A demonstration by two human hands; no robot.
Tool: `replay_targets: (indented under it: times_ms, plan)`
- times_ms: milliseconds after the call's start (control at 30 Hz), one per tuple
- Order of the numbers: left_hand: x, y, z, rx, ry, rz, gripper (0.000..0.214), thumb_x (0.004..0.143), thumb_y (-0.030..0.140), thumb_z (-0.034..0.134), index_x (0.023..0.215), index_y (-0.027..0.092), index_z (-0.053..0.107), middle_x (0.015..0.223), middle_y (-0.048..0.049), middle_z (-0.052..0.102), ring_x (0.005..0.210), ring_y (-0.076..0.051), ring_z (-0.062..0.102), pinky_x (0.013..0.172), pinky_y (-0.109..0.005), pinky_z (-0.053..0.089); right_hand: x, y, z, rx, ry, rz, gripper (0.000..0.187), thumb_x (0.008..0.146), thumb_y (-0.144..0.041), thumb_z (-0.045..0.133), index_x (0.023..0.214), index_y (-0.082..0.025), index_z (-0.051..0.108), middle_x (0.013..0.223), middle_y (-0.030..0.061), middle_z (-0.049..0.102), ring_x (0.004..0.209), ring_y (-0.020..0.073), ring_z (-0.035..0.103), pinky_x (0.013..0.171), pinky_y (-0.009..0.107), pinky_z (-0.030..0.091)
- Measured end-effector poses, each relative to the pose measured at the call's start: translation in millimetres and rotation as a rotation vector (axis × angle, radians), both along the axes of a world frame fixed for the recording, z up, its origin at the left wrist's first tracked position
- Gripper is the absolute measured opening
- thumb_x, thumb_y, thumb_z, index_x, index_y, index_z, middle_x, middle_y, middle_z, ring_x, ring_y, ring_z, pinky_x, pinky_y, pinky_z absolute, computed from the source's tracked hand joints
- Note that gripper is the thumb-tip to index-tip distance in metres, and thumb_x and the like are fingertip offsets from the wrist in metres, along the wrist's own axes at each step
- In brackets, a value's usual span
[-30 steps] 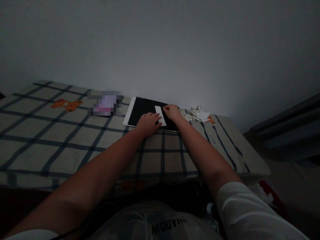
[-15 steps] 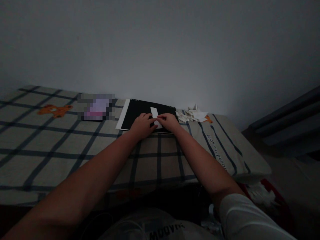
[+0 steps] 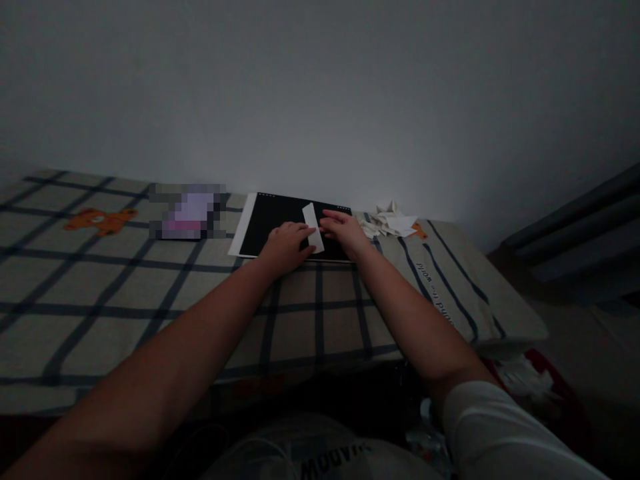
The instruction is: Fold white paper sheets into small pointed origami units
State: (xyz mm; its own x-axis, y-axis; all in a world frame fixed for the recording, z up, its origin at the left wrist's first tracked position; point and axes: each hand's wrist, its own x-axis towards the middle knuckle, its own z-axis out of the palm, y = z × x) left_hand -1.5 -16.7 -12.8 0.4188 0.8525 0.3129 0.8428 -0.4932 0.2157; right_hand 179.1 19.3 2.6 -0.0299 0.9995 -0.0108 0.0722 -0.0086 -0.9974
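A narrow folded strip of white paper (image 3: 311,216) lies slantwise on a black sheet or pad (image 3: 265,220) with a white edge. My left hand (image 3: 287,249) rests over the black surface from the left, its fingers stretched out and their tips on the strip's lower half. The thumb is apart from the index finger, near the strip's bottom end. Just right of the strip, my right hand (image 3: 349,233) is open with its fingers spread and nothing visible in it. Whether its fingertips touch the strip's edge I cannot tell.
Behind my right hand lies a pile of folded white paper pieces (image 3: 390,221). A blurred purple and pink object (image 3: 187,213) lies to the left on the checked cloth (image 3: 200,287). A pale wall rises behind. A red container (image 3: 560,393) with white stuff stands low at right.
My right hand has let go of the paper strip and drawn back to the right, its fingers opening. The strip shows more of its length; my left hand stays on it.
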Motion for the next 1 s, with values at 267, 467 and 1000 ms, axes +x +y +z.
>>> replay_targets:
  times_ms: [267,467,1000]
  plan:
    - [1.1,-2.7,4.3,-0.030,-0.011,-0.021,0.045,0.094,0.040,0.057,0.138,0.030,0.057,0.140,-0.0066,0.062,0.129,-0.028,0.053,0.104,-0.045,0.042,-0.4,1.5,-3.3,0.032,-0.129,0.083,0.030,0.077,-0.012,0.071,0.107,-0.013,0.069,0.066,-0.0041,0.065,0.055,0.0082,0.055,0.056,0.021,0.048]
    - [0.1,3.0,4.7,-0.016,-0.232,-0.013,0.044,0.094,0.038,0.054,0.133,0.020,0.061,0.135,-0.0094,0.065,0.125,-0.027,0.057,0.105,-0.043,0.044,1.9,3.4,-4.9,0.032,-0.053,0.097,0.031,0.077,-0.008,0.063,0.108,-0.013,0.070,0.076,-0.0008,0.071,0.061,0.0088,0.059,0.063,0.022,0.050]
    - [-6.2,4.5,18.6,-0.184,-0.800,0.162,0.026,0.083,0.043,0.068,0.082,0.019,0.078,0.081,-0.0044,0.076,0.077,-0.021,0.067,0.071,-0.031,0.048,-4.9,0.5,-6.6,0.140,-0.047,0.112,0.016,0.075,-0.020,0.074,0.091,-0.018,0.072,0.080,0.0012,0.073,0.072,0.0120,0.065,0.070,0.026,0.054]
